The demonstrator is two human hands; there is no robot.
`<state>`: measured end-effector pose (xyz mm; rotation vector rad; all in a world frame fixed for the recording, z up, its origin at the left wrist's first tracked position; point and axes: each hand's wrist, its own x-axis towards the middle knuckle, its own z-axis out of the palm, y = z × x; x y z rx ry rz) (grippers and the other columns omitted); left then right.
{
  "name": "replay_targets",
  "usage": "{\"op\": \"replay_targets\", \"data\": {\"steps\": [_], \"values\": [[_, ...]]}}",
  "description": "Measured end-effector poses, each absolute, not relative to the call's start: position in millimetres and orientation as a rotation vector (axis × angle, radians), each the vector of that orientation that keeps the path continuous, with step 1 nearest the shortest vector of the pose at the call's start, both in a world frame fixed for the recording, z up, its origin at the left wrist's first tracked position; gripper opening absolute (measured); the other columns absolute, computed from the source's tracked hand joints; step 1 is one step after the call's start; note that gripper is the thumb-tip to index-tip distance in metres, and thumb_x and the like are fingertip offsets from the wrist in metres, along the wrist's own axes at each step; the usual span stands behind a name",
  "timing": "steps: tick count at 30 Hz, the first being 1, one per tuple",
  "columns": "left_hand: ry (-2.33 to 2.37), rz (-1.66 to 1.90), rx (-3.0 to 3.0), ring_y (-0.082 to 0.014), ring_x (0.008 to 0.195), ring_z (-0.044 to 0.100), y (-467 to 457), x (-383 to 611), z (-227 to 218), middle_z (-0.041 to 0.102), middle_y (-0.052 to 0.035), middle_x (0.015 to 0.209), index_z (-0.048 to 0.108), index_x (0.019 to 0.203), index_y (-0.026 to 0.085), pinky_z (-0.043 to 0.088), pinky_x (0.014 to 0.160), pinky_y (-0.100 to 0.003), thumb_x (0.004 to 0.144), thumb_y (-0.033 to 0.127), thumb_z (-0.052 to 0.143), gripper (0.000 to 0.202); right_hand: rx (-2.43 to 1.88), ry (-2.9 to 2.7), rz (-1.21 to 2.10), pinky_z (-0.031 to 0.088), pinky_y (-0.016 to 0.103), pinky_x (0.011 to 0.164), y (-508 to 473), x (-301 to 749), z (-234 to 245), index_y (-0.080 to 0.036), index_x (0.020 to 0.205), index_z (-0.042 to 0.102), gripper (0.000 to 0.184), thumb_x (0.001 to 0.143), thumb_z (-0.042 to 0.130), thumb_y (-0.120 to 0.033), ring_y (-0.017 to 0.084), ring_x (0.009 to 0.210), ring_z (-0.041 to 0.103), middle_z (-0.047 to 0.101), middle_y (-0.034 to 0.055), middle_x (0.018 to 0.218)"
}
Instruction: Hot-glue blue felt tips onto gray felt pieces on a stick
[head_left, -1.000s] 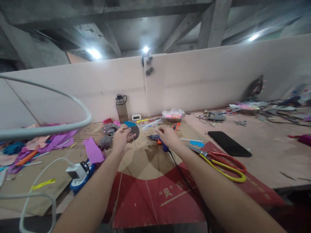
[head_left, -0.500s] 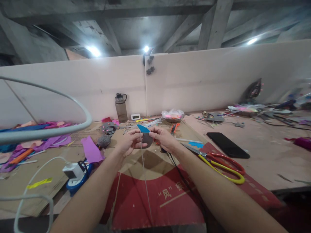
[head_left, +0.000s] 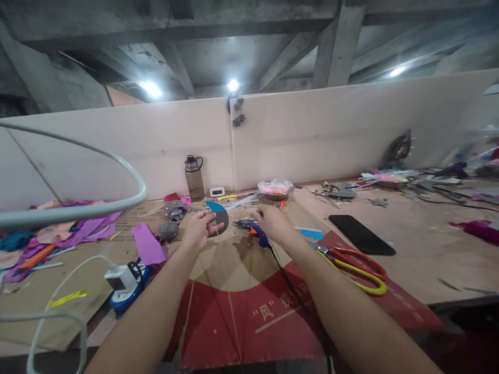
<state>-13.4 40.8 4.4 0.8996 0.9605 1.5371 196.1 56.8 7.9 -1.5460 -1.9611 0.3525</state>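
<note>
In my left hand, closed fingers pinch a grey felt disc by its left side. A pointed blue felt piece lies along the disc's upper edge, and a thin thread hangs below my fingers. My right hand is apart from the disc, its fingers curled; whether anything is in them is hidden. Right beside that hand is a blue glue gun, nozzle pointing left and black cord trailing toward me. Scissors with red and yellow handles lie by my right forearm.
A black phone lies to the right. At the back stand a water bottle, a small white clock and a plastic-covered bowl. Left are purple felt, a power strip and a pale curved tube.
My right hand has let go of the disc and blue piece and moved right, to beside the glue gun. My left hand has shifted slightly left with the disc.
</note>
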Motion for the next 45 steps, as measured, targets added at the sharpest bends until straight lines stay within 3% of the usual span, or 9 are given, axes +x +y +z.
{"op": "replay_targets", "data": {"steps": [3,5,11,17,23,30,34,37,45], "values": [[0.974,1.648,0.865,-0.0059,0.05,0.051,45,-19,4,0.053,0.0025,0.058,0.054,0.063,0.012,0.057,0.066,-0.036,0.064,0.009,0.063,0.01,-1.877,-2.077,0.184,0.043,0.037,0.077,52,200,0,-0.01,0.082,0.066,0.039,0.08,0.048,-0.045,0.029,0.09,0.061,0.065,0.0211,0.089],[0.97,1.682,0.86,-0.006,0.05,0.051,45,-20,5,0.051,0.0032,0.056,0.054,0.062,0.013,0.057,0.066,-0.036,0.063,0.009,0.064,0.011,-1.893,-2.109,0.22,0.043,0.037,0.078,49,195,-10,-0.01,0.084,0.067,0.038,0.076,0.053,-0.044,0.03,0.092,0.061,0.066,0.022,0.091],[0.949,1.67,0.871,-0.0064,0.05,0.052,42,-18,7,0.052,0.003,0.058,0.053,0.063,0.013,0.057,0.065,-0.035,0.061,0.011,0.066,0.013,-1.786,-2.012,0.393,0.044,0.03,0.065,55,188,-33,-0.014,0.073,0.068,0.015,0.071,0.057,-0.024,0.025,0.076,0.063,0.068,0.0176,0.079],[0.965,1.674,0.86,-0.0051,0.047,0.049,47,-24,1,0.05,0.0046,0.054,0.052,0.062,0.013,0.056,0.067,-0.034,0.06,0.013,0.066,0.014,-1.665,-1.797,0.584,0.041,0.028,0.052,77,200,-31,-0.016,0.074,0.063,0.014,0.068,0.057,-0.027,0.019,0.059,0.058,0.061,0.0063,0.06],[1.01,1.65,0.865,-0.0065,0.049,0.052,48,-22,-5,0.053,0.0034,0.056,0.052,0.064,0.014,0.055,0.064,-0.034,0.058,0.016,0.068,0.017,-1.057,-1.452,0.882,0.048,0.026,0.055,59,184,-6,-0.02,0.105,0.049,0.036,0.07,0.051,-0.023,0.014,0.068,0.057,0.06,0.006,0.094],[1.066,1.643,0.912,-0.0033,0.043,0.044,44,-15,-6,0.047,0.0071,0.05,0.051,0.062,0.014,0.055,0.065,-0.034,0.055,0.019,0.07,0.021,-0.77,-1.631,0.989,0.043,0.022,0.045,27,166,8,-0.021,0.104,0.047,0.03,0.074,0.051,-0.025,0.011,0.061,0.055,0.06,0.0044,0.098],[1.063,1.641,0.956,-0.0008,0.038,0.033,44,-14,-6,0.035,0.0111,0.043,0.05,0.06,0.015,0.055,0.067,-0.034,0.055,0.022,0.071,0.022,-0.854,-1.768,0.778,0.044,0.027,0.061,25,164,4,-0.02,0.096,0.052,0.02,0.077,0.05,-0.025,0.013,0.067,0.053,0.06,0.003,0.086],[1.077,1.67,0.937,-0.0022,0.041,0.038,44,-13,-6,0.039,0.0095,0.046,0.051,0.061,0.015,0.055,0.066,-0.034,0.055,0.024,0.071,0.023,-0.91,-1.819,0.641,0.042,0.031,0.074,26,164,2,-0.019,0.101,0.051,0.024,0.077,0.051,-0.023,0.016,0.078,0.054,0.06,0.0042,0.09],[1.105,1.669,0.924,-0.0037,0.045,0.044,42,-10,-5,0.047,0.0062,0.053,0.052,0.063,0.015,0.055,0.065,-0.034,0.054,0.023,0.073,0.024,-0.935,-1.903,0.559,0.04,0.033,0.078,27,163,1,-0.019,0.105,0.049,0.027,0.079,0.05,-0.024,0.019,0.085,0.054,0.06,0.0069,0.097]]}}
